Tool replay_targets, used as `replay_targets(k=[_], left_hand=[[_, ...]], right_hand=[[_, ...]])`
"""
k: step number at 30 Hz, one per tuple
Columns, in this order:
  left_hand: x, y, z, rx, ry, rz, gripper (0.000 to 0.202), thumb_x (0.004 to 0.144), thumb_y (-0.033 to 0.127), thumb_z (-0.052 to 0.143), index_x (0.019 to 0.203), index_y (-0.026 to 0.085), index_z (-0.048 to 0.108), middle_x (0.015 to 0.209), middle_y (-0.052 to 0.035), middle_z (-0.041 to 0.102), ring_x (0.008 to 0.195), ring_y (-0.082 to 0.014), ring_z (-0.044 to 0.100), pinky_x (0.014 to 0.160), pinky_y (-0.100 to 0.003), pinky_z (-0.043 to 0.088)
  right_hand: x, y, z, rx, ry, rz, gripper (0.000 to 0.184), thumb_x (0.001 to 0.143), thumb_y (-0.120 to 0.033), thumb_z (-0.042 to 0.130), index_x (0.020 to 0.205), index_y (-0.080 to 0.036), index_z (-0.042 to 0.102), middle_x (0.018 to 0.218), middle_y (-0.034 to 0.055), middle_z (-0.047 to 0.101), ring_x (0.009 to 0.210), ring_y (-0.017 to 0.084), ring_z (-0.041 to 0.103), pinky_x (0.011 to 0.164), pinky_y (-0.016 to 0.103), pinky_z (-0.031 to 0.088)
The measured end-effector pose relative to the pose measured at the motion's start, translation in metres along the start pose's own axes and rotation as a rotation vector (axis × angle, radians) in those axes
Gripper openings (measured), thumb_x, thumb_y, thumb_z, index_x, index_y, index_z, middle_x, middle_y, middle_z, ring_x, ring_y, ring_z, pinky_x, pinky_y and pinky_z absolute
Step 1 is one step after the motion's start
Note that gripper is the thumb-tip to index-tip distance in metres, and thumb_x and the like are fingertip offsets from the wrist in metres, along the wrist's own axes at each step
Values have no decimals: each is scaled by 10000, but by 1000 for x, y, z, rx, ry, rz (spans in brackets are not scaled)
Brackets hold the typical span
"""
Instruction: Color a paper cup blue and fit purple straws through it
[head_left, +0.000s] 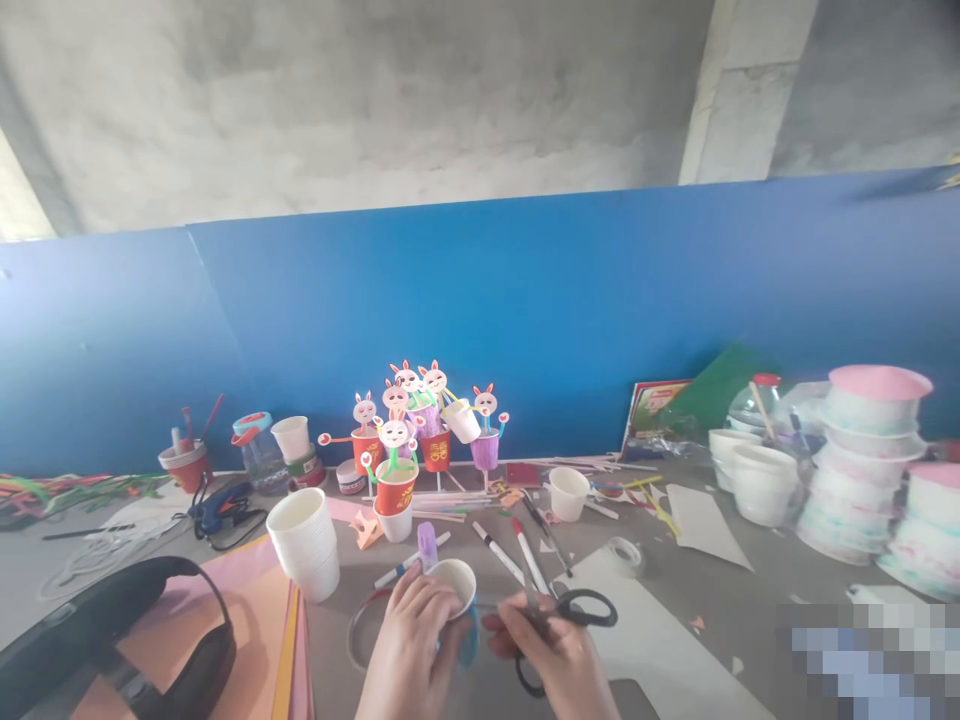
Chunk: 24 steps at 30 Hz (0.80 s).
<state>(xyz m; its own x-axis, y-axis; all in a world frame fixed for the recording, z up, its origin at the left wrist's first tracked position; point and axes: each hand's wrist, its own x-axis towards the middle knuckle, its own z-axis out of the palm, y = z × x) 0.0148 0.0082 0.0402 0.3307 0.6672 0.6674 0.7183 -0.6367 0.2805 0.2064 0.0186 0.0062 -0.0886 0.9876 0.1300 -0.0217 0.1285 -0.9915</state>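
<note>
Head view: at left, a stack of white cups (304, 545) is standing. Rabbit-faced cups (396, 492) are standing far, in the middle. Nearer, the left hand (415, 640) is gripping a white paper cup (457, 580). Just to the right, the right hand (553, 645) is grasping black-handled scissors (568, 606). At right, a white sheet (649, 635) is lying near, and a pink-topped stack (870, 455) is rising farther off.

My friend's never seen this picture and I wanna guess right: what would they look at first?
Probably the bunny-faced cup figures, some red and some purple, bunched near the middle in front of the big blue panel. Next, perhaps the tall white stack with a pink top at the far right. Closest, the left hand holds a paper cup and the right hand holds black-handled scissors.
</note>
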Motion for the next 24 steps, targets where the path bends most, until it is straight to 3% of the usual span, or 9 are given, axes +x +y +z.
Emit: replay_targets(k=[3,6,9,12,14,16,21,24], left_hand=[[2,3,-6,-75,10,-41,112,898,137,597,828,221,624,768,-19,750,706,-207,706,841,-387,565],[4,5,-14,-134,-90,-160,180,928,225,602,752,224,637,746,-25,736,703,-207,691,737,-314,563],[4,6,-19,-173,-187,-249,255,948,280,589,705,217,630,743,-27,720,724,-207,688,699,-287,550],[5,9,-19,-141,-189,-228,217,939,247,596,729,211,636,760,-24,730,749,-216,698,834,-371,550],[5,11,-16,-89,-165,-149,149,936,192,584,802,214,644,805,-18,747,783,-221,707,976,-476,484],[5,13,-12,-21,-153,-61,135,940,140,558,865,221,636,841,-2,751,820,-212,709,1080,-538,374],[8,15,-4,179,-45,142,203,916,73,553,990,234,650,928,24,768,926,-193,697,1238,-471,18],[10,17,2,199,27,151,193,903,66,548,941,224,653,888,19,771,898,-202,697,1233,-458,47]], right_hand=[[-3,-11,-4,-296,-17,-246,412,935,-569,577,793,-227,758,728,46,800,696,233,765,674,279,610],[-5,-27,-8,-569,-81,-508,322,995,-396,532,812,-249,752,697,20,774,655,206,730,647,262,573],[-6,-41,-11,-597,-166,-631,285,1021,-302,490,942,-246,758,768,30,796,679,196,745,643,251,568],[-8,-43,-10,-609,-140,-663,345,1035,-330,462,872,-243,754,726,35,784,637,191,734,612,249,561],[-10,-36,-6,-607,-47,-615,403,1028,-387,471,760,-235,731,648,31,750,590,190,710,589,250,552],[-11,-27,-1,-503,48,-470,432,1004,-465,505,719,-221,719,629,35,739,602,196,716,586,243,557],[-8,-10,9,-7,142,-24,560,831,-696,639,673,-172,753,635,81,776,585,221,749,576,258,600],[-3,-7,9,73,159,82,630,770,-748,665,641,-142,776,604,113,769,569,236,745,564,289,612]])
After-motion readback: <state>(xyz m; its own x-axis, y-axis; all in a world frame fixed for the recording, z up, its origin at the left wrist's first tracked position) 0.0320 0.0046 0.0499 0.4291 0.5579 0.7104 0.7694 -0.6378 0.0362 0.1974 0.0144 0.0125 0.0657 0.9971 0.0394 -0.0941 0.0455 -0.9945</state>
